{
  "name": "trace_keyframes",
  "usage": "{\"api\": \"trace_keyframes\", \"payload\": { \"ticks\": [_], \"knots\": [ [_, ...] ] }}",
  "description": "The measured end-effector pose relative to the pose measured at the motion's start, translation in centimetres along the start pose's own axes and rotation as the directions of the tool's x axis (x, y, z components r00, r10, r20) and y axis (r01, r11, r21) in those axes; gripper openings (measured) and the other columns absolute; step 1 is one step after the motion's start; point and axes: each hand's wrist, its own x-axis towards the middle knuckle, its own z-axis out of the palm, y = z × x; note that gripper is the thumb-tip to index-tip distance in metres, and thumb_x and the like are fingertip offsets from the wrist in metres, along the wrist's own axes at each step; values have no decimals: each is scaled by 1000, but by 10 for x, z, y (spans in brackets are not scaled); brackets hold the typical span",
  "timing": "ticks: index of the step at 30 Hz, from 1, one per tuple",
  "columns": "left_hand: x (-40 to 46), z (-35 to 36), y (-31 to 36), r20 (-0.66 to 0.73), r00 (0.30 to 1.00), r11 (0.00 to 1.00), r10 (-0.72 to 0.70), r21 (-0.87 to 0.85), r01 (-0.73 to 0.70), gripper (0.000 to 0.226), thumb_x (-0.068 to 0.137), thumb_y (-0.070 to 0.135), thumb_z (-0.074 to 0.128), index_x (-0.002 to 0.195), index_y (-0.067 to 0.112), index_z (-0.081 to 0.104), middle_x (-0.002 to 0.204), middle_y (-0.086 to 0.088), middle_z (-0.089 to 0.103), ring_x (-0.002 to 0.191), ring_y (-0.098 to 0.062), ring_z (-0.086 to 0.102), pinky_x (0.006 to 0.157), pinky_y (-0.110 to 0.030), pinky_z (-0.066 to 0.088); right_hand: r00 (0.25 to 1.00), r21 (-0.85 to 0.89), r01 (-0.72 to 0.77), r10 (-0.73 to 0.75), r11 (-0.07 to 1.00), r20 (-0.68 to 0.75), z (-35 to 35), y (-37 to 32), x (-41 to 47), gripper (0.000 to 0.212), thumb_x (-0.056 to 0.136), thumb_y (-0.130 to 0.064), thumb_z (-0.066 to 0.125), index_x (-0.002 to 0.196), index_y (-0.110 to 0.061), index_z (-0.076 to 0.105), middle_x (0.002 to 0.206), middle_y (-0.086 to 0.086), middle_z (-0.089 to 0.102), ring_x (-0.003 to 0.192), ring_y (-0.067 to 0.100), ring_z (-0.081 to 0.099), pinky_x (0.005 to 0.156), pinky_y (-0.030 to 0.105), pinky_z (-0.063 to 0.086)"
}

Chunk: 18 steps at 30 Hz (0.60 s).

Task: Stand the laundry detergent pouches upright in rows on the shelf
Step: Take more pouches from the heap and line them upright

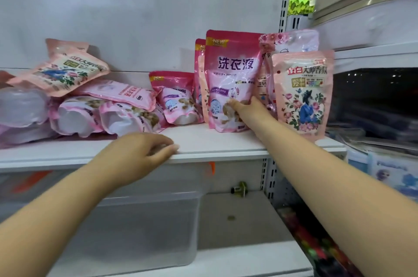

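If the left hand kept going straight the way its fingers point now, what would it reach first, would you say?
The left hand points right along the shelf's front edge. Its path looks free until the right forearm, though depth is uncertain.

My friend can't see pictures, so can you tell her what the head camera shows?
A person's right hand holds an upright dark pink detergent pouch on a white shelf, beside a standing light pink flowered pouch. The left hand rests on the shelf's front edge. More pouches lie in a heap on the left.
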Motion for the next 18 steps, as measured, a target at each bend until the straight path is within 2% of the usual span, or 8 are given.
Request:
{"api": "trace_keyframes", "payload": {
  "ticks": [2,4,8,11,13,15,17,18],
  "knots": [
    [-12,3,-5,-102,995,997,15,78,-7,58,81,68,23,108,32,60,106,7,69,96,-16,61,80,-33,49,1000,-131,0,-4,991,-26,4,0,-6,65,87,-42,55,136,-6,31,143,8,38,130,27,38,106,36,30],
    [-14,8,-7,-131,990,993,46,114,-32,77,68,71,7,109,32,59,106,6,69,96,-19,61,78,-34,49,997,-296,26,-47,955,-64,8,1,-15,74,84,-45,57,138,-6,25,150,8,22,134,29,29,108,37,26],
    [-13,6,-16,-154,987,999,52,18,-50,77,65,70,11,107,32,63,106,9,69,94,-15,61,77,-32,49,971,-453,125,-204,883,-129,6,-1,-34,63,84,-43,55,131,-5,35,148,10,21,134,30,24,108,38,24],
    [-21,-8,-37,-275,960,996,53,84,-31,76,68,66,16,96,21,70,96,-2,72,86,-23,63,69,-33,47,930,-494,257,-352,830,-107,5,-13,-47,62,86,-38,54,137,-13,29,148,7,18,137,26,17,110,38,19],
    [-29,-19,-55,-386,922,994,-42,75,76,73,70,63,20,91,16,72,95,-9,72,88,-29,63,66,-33,43,891,-500,373,-453,782,-43,15,-26,-57,59,86,-40,54,134,-14,33,144,7,26,134,24,22,109,35,20],
    [-37,-23,-73,-440,890,984,-119,70,166,75,70,62,19,88,12,72,93,-14,72,87,-32,62,63,-33,39,877,-499,452,-472,740,94,37,-43,-60,55,85,-44,55,128,-12,43,134,8,41,125,23,35,103,33,28],
    [-43,-16,-87,-430,896,968,-113,156,197,82,69,61,9,87,10,70,92,-15,71,87,-33,62,61,-33,37,886,-483,464,-392,743,248,65,-59,-56,48,84,-47,55,117,-12,53,116,5,53,108,21,48,90,31,38],
    [-45,-12,-92,-427,899,958,-98,203,201,82,70,59,6,87,10,69,91,-14,70,88,-33,61,59,-32,34,894,-460,441,-330,771,303,80,-66,-53,40,85,-47,54,105,-13,58,100,3,56,93,19,52,76,28,40]
  ]
}}
